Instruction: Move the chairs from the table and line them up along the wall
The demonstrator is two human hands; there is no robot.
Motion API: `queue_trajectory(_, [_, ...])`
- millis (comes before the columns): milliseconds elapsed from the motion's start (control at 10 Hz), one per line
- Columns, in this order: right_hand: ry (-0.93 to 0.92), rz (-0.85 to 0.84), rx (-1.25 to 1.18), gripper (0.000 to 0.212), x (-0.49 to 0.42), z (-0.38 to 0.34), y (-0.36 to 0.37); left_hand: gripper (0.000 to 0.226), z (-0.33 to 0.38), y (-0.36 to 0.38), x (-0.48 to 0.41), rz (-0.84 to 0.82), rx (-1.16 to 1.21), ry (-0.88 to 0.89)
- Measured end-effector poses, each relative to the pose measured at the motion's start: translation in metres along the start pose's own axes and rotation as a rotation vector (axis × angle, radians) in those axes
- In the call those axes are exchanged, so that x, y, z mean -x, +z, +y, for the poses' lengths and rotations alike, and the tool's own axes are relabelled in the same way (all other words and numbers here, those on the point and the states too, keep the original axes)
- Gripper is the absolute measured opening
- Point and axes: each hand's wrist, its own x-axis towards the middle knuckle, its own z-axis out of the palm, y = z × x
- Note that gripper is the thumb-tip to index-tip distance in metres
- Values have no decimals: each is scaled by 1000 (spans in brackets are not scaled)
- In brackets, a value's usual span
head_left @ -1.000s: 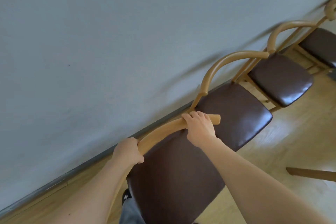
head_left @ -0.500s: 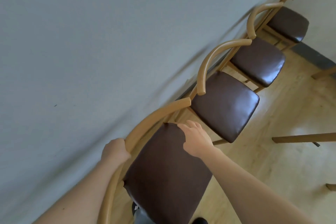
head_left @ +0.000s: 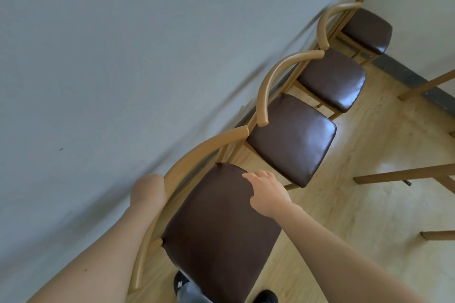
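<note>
Several wooden chairs with dark brown leather seats stand in a row along the grey wall point(head_left: 123, 56). The nearest chair point(head_left: 216, 229) is right below me, its curved backrest against the wall. My left hand point(head_left: 147, 192) is wrapped around that backrest rail. My right hand point(head_left: 267, 190) hovers flat over the far corner of the seat, fingers apart, holding nothing. The second chair point(head_left: 293, 135), the third chair point(head_left: 332, 81) and the fourth chair point(head_left: 366, 29) follow toward the corner.
Light wooden floor point(head_left: 357, 216) lies to the right of the row. Wooden table legs point(head_left: 406, 174) stick in from the right edge. A dark baseboard point(head_left: 406, 79) runs along the far wall. My shoes point(head_left: 182, 285) show under the nearest chair.
My right hand has let go of the backrest end and now floats over the seat. The view swung so more chairs down the row show. My left hand keeps its hold.
</note>
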Motion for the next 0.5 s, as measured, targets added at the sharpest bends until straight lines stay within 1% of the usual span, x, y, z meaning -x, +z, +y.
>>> queue_trajectory(100, [18,2,-12,66,5,4,3,9,6,0,3,-7,18,-9])
queue_trajectory(200, [28,1,-15,66,12,7,5,13,11,4,11,26,76,-2])
queue_trajectory(300, [38,3,-25,66,20,12,2,51,30,6,23,134,107,102])
queue_trajectory(400, [45,28,-40,66,31,19,0,62,59,-4,32,290,33,337])
queue_trajectory(500, [69,53,-46,65,51,33,-6,59,92,-18,45,257,-9,454])
